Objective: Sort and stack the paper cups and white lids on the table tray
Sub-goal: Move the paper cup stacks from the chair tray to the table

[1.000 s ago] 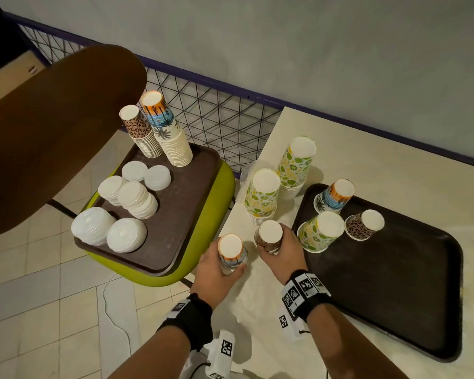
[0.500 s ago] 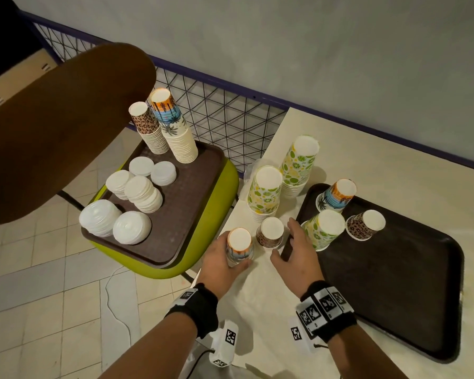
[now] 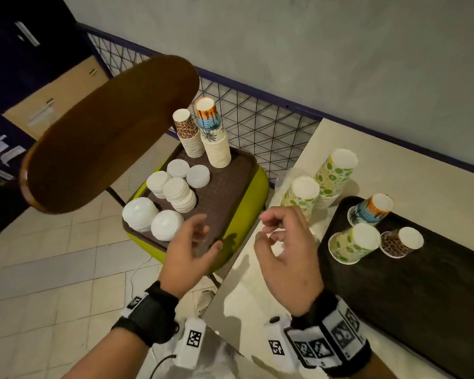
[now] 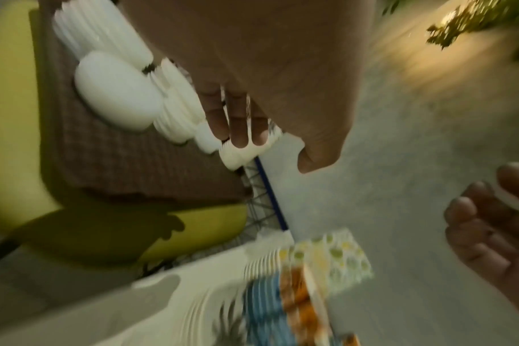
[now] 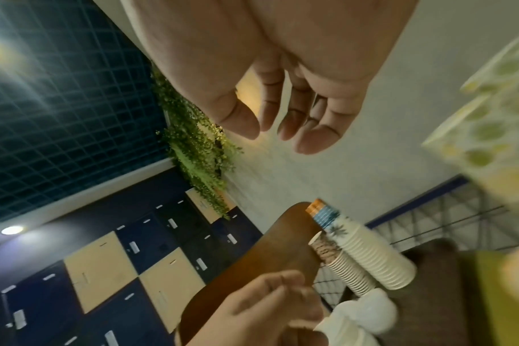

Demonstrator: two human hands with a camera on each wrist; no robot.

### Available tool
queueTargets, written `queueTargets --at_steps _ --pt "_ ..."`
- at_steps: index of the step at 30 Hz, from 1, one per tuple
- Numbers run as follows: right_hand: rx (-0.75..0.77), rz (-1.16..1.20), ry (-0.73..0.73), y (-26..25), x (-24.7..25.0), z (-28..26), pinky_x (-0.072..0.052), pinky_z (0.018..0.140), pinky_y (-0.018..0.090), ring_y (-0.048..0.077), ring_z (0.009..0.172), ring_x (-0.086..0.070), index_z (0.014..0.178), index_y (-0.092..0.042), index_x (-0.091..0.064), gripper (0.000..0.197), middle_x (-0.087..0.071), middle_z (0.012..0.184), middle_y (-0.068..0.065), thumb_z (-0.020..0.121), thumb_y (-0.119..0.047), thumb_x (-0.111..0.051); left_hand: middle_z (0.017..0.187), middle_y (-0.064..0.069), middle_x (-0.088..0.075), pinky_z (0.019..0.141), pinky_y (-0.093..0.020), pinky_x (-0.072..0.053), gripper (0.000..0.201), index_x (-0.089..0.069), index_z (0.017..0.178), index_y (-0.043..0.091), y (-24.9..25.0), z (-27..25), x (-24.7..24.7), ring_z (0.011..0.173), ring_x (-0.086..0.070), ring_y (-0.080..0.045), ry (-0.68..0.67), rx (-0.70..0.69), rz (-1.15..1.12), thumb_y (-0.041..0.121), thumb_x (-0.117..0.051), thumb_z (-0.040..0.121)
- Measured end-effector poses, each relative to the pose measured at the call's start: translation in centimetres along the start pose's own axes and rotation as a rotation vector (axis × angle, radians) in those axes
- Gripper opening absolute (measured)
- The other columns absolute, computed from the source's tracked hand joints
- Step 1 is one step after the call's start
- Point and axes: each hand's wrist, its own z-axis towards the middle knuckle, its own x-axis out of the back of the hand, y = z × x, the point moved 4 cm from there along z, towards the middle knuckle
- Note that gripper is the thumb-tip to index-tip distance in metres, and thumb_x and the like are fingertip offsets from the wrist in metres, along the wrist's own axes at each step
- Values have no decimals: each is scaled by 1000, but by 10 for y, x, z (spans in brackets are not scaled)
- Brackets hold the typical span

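Both hands hover empty over the table's left edge. My left hand is open above the near rim of the chair tray. My right hand has loosely curled fingers and holds nothing. On the dark table tray lie a lemon-print cup, a leopard cup and a palm-print cup. Two lemon-print stacks stand on the table beside it. The chair tray carries white lid stacks, a leopard cup stack and a palm cup stack. A blurred palm-print cup shows below my left hand.
The chair's brown backrest rises at the left. A wire mesh fence runs behind the chair and the table, under a grey wall. Tiled floor lies below the table's left edge.
Both hands have lifted off the two cups at the table's edge and now hold nothing. Those two cups are out of sight in the head view. The view has swung left.
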Motion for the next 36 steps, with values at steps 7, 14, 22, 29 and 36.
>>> queueTargets --at_steps 7,14,22,29,36 --pt "-182 99 -145 -2 -117 74 -54 90 27 7 105 -58 132 -25 -47 49 -49 129 -3 89 -16 -69 113 6 -64 80 -30 -58 51 -49 138 29 -10 94 104 95 -65 -3 248 29 13 34 -73 93" --pt "-352 68 93 67 -179 177 -45 111 47 20 136 -48 151 -23 -30 79 -43 151 3 83 -31 -70 127 2 -62 84 -19 -50 70 -37 148 25 -34 205 128 110 -64 -15 264 23 -21 36 -76 91" --pt "-423 -86 170 135 -200 250 -30 115 35 26 145 -34 156 -19 -25 93 -34 159 9 83 -37 -79 144 -5 -56 102 -38 -52 82 -32 154 24 -74 291 98 123 -60 -21 112 52 34 42 -78 89" --pt "-376 -56 110 176 -222 271 -48 107 48 17 130 -55 146 -38 -36 93 -58 139 -5 67 -70 -74 155 -5 -47 102 -27 -43 90 -26 159 26 -91 335 79 135 -51 -20 12 38 38 49 -76 89" --pt "-348 -126 49 190 -227 277 -47 107 47 18 130 -55 149 -36 -29 94 -56 142 -6 71 -66 -72 158 -4 -46 104 -26 -41 90 -23 161 26 -95 349 61 140 -49 -21 -12 40 -32 41 -77 90"
